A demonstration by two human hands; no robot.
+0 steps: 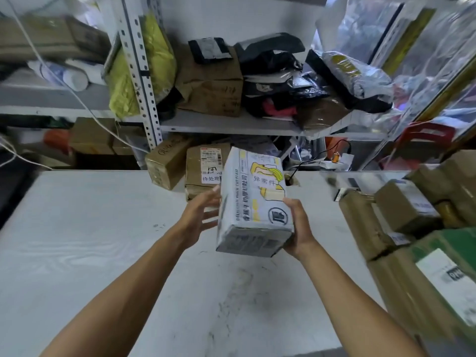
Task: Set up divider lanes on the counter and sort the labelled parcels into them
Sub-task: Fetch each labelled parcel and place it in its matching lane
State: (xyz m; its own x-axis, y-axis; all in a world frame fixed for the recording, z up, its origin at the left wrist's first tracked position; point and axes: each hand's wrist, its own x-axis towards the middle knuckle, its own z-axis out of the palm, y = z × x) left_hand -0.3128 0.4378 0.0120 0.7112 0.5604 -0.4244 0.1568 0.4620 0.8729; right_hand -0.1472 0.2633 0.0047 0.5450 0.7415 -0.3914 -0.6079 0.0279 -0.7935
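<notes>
A: Where is the white box (253, 202)?
B: Lifted above the counter (90, 240); the right hand (298, 228) grasps its right side.
A: And the left hand (198, 215)?
B: Fingers spread, loose, beside its left face.

Pretty even indoor light here, kinda flat, no hard shadows on the white counter (77, 240), just a faint sheen on its left part. Strong glare on the clear plastic sheeting (425, 60) at upper right, which washes out to white and pale blue. Wide-angle lens bends things a lot: the shelf upright (139, 73) leans and the counter's far edge curves. Edges are smeared, especially the brown boxes (412, 228) at right. The held white box (253, 202) in the centre is sharpest, its print mostly readable.
</notes>
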